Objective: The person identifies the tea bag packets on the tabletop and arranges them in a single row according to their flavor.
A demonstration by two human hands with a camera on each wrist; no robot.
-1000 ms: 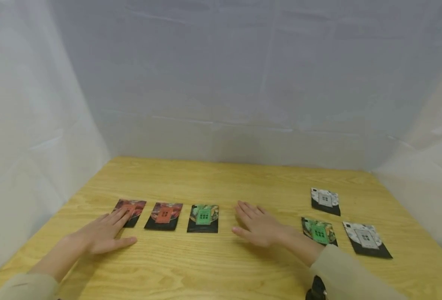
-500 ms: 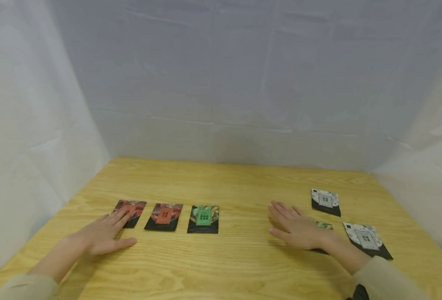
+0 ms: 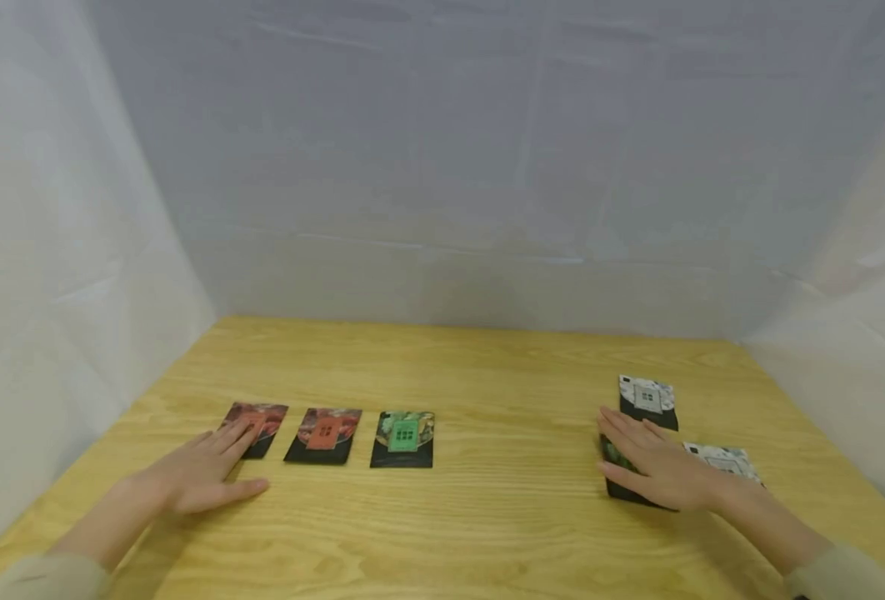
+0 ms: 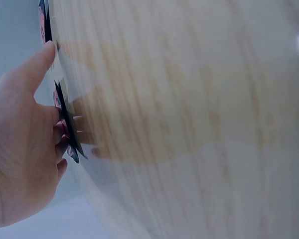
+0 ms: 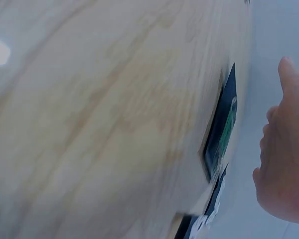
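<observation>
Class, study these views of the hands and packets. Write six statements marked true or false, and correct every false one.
1. The left hand partly covers the leftmost red packet in the head view. True.
2. The middle packet of the left-hand row is green. False: it is red.
3. The right hand grips the far white packet. False: it hovers over the right green packet; the right wrist view shows a gap.
4. Neither hand touches the left green packet. True.
5. The near white packet shows whole in the head view. False: the right forearm hides part.
6. The right green packet lies left of the near white packet. True.
</observation>
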